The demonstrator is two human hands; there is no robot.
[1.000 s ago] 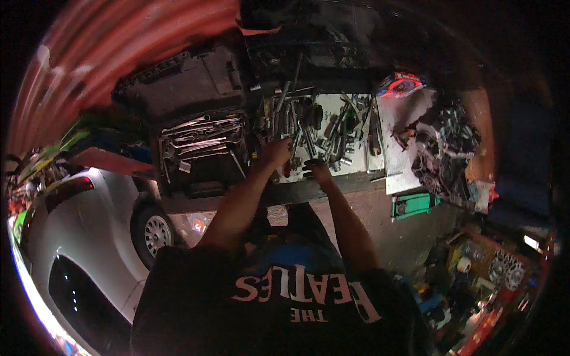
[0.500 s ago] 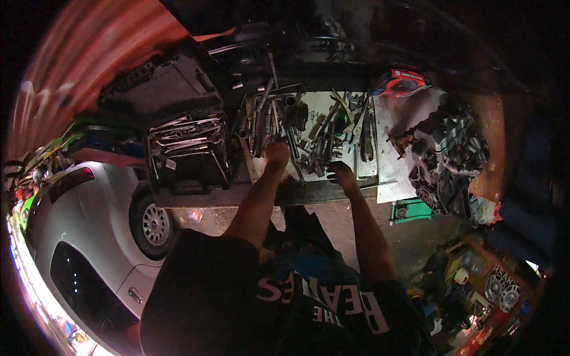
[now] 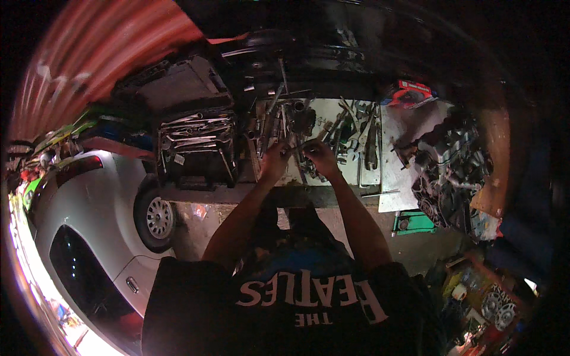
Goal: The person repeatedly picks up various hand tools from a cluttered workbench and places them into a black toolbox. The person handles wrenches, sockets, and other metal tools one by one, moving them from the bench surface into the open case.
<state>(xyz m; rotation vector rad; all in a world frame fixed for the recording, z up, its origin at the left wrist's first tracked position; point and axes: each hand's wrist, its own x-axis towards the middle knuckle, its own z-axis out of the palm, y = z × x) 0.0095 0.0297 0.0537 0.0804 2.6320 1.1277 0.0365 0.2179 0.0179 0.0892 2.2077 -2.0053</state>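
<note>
My left hand [image 3: 275, 161] is closed at the front of the bench, its fingers curled beside a row of dark metal hand tools [image 3: 274, 121]. My right hand [image 3: 321, 159] is close by on the right, fingers bent inward toward the left hand. Something small and dark shows at the fingertips of both hands, too dim to name. Just right of my right hand, wrenches [image 3: 352, 144] and other hand tools lie on a pale sheet [image 3: 323, 108].
An open black tool case [image 3: 199, 178] full of wrenches stands to the left. An engine [image 3: 448, 163] sits on the right, with a red box [image 3: 412, 93] behind it. A green floor jack [image 3: 415, 222] is beneath the bench. A silver car [image 3: 89, 202] is at left.
My right hand has moved left and up, in close to my left hand, and its spread fingers have curled in. My left hand stays near the same tools. The view has shifted slightly.
</note>
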